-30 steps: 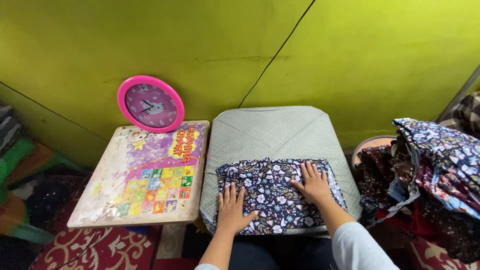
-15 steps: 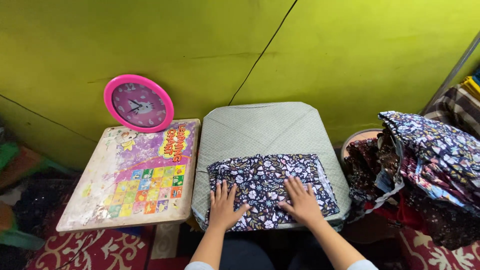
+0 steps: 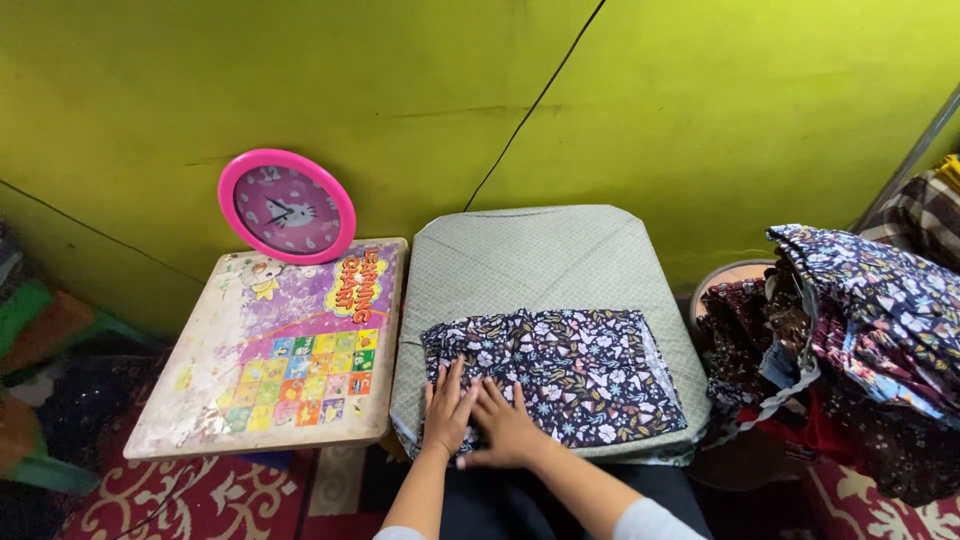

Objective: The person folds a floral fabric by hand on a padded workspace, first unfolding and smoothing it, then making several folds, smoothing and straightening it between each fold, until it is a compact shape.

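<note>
Both hands, left (image 3: 447, 410) and right (image 3: 505, 428), lie flat and spread, gripping nothing, on the near-left corner of the folded floral cloth (image 3: 560, 372) atop our grey padded counter (image 3: 530, 255). We should press evenly, sweeping creases outward.

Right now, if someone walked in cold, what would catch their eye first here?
Probably the bright pink round clock leaning on the yellow-green wall, above a colourful printed board at the left. Next, the dark floral cloth folded on the grey padded board in the middle, with the left hand and right hand pressed flat side by side on its near left corner. At the right, a heap of patterned garments.
</note>
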